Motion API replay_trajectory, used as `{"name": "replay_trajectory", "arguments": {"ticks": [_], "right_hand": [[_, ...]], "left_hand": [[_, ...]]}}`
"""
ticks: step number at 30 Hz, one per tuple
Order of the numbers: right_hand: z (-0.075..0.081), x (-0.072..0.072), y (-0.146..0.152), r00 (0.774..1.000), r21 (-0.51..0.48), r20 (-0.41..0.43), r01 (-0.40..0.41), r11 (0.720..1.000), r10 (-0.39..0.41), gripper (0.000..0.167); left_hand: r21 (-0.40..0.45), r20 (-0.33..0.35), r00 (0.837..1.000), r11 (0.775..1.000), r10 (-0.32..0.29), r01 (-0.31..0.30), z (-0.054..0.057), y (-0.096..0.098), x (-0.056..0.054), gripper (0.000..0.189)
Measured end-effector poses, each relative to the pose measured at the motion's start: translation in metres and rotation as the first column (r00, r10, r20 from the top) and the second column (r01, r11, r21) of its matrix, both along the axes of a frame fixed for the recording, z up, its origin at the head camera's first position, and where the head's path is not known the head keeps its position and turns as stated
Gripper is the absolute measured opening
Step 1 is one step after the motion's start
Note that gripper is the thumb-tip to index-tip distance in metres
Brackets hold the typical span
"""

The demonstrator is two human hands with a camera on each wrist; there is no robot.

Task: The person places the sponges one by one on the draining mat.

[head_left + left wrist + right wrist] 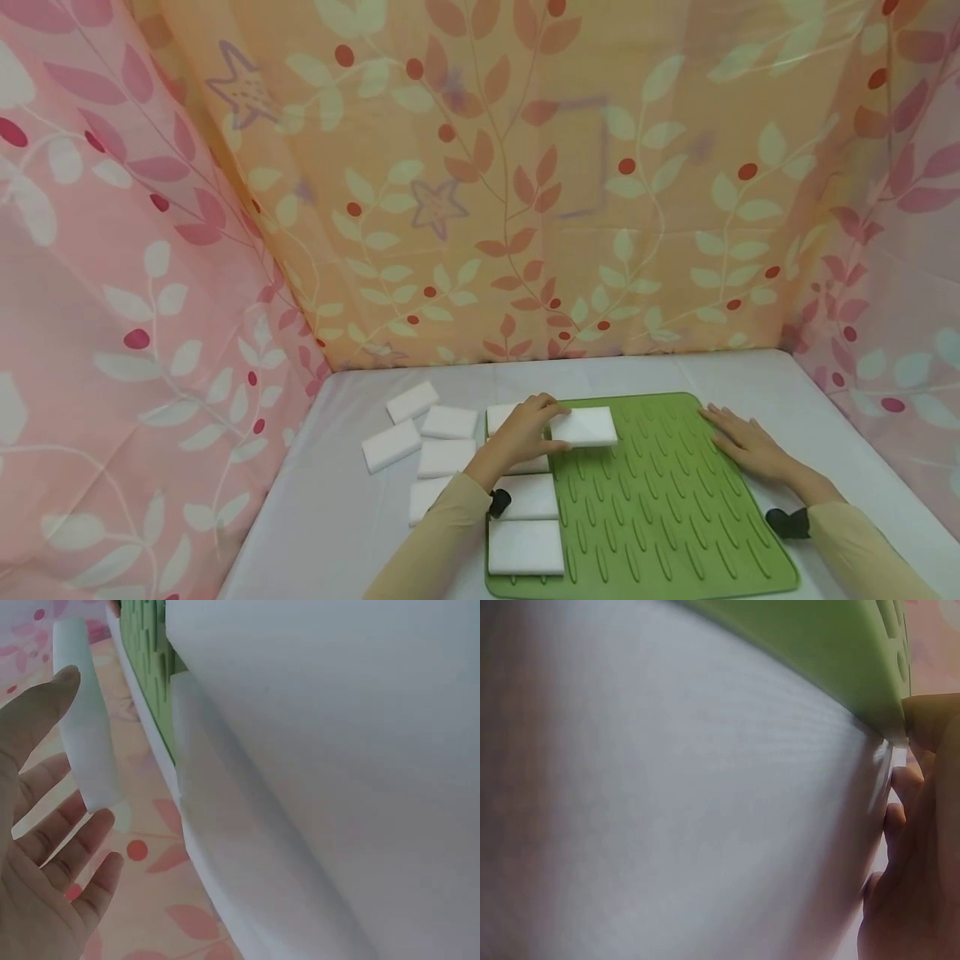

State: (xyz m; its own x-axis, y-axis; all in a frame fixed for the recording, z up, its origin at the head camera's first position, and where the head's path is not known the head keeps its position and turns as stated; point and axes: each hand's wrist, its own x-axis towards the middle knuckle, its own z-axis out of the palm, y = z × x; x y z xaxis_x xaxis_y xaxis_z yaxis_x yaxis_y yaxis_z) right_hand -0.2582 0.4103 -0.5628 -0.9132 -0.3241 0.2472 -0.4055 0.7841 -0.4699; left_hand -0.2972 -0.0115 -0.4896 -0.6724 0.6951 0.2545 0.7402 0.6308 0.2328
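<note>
My left hand (522, 435) pinches a white sponge block (587, 427) by its left end, thumb on one side and fingers on the other. This block is at the mat's upper left part, beside a column of similar white blocks (525, 547) lying along the left edge of the green ridged mat (652, 500). The left wrist view shows the held block (90, 735) on edge, between thumb and fingers. My right hand (752, 446) lies with extended fingers at the mat's right edge, its thumb touching the green rim in the right wrist view. My left hand and forearm partly hide the column.
Several loose white blocks (447, 458) lie on the white-covered table (330, 492) left of the mat. Patterned curtains (480, 208) hang behind the table and at both sides. A black wrist device (787, 523) sits on the right wrist.
</note>
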Motion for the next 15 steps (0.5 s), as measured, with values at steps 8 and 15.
{"name": "replay_trajectory", "arguments": {"ticks": [8, 15], "right_hand": [[0.0, -0.003, 0.0, 1.0, -0.009, 0.011, -0.008, 1.0, 0.008, 0.051], [0.001, -0.004, 0.001, 1.0, -0.009, 0.017, -0.002, 1.0, 0.003, 0.051]], "left_hand": [[-0.088, 0.026, 0.997, 0.994, 0.067, -0.064, -0.005, 0.01, -0.007, 0.056], [-0.123, 0.038, 0.992, 0.986, 0.121, -0.116, -0.009, 0.014, -0.011, 0.057]]}}
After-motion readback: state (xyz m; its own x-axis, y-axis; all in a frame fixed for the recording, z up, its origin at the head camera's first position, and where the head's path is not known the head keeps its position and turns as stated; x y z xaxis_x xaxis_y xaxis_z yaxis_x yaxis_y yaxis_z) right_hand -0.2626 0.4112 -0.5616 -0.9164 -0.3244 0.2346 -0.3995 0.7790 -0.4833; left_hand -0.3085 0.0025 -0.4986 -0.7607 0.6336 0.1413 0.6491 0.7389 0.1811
